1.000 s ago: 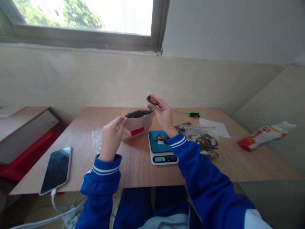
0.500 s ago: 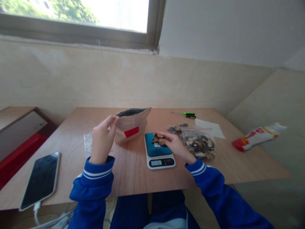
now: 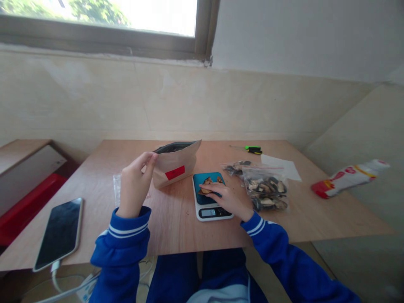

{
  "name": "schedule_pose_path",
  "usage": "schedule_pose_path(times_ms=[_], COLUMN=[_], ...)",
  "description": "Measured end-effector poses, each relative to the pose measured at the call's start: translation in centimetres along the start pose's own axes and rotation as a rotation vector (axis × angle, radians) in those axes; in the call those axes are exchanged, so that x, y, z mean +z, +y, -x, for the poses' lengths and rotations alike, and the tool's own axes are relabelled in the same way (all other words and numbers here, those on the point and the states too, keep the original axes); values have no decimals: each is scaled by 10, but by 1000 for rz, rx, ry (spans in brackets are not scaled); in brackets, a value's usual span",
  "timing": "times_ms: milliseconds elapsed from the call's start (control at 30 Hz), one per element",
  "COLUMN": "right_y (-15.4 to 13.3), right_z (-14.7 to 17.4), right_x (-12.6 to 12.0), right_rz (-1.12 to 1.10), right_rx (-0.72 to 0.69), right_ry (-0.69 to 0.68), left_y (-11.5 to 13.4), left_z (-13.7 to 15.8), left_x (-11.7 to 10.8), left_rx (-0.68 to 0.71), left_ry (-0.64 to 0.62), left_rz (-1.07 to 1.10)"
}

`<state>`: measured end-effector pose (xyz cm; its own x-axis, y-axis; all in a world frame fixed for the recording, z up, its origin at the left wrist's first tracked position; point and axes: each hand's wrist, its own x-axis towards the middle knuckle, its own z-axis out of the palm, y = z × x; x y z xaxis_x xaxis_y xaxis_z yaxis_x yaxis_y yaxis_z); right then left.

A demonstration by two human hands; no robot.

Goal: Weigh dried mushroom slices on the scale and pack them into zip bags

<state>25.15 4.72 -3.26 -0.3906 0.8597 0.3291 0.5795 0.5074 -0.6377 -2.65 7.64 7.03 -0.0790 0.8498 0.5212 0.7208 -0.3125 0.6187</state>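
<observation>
Now left fingers (image 3: 152,160) pinch the open bag (image 3: 172,165); right fingers (image 3: 215,187), raised earlier, touch slices (image 3: 207,181), grip unclear; right pouch (image 3: 267,189) holds more.

We could move over the flat brown wooden table (image 3: 173,227) between our left sleeve (image 3: 124,242) and the white scale with a blue top (image 3: 205,201). Our right hand (image 3: 229,198) blocks the scale's top. Behind that gap, the tan paper bag with a red label (image 3: 175,171) stands in our way. Rightward, the see-through plastic bag of dried slices (image 3: 267,191) does.

Left to right, I'm seeing a phone (image 3: 59,233), scale (image 3: 200,206), pouches (image 3: 267,190), paper (image 3: 286,169) and bottle (image 3: 349,179) resting on the table (image 3: 173,229), tools (image 3: 254,148) lying far.
</observation>
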Motion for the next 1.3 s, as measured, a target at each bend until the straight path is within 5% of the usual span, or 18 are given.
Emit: schedule_pose_path(times_ms=[233, 467, 600, 867, 1033, 1300], right_y=[4, 4, 5, -10, -25, -37], right_z=[4, 6, 11, 20, 35, 46], right_x=[-15, -7, -3, -12, -6, 20], right_rz=[-182, 265, 437, 459, 558, 748], right_rx=[197, -57, -79, -85, 62, 194], right_ry=[160, -52, -141, -66, 63, 9], left_y=[-4, -3, -4, -5, -5, -4], left_z=[-1, 2, 2, 3, 4, 5], left_x=[-1, 1, 0, 0, 0, 1], left_rx=[14, -8, 9, 22, 21, 46], left_ry=[10, 4, 5, 2, 5, -7], left_rz=[19, 26, 40, 47, 65, 78])
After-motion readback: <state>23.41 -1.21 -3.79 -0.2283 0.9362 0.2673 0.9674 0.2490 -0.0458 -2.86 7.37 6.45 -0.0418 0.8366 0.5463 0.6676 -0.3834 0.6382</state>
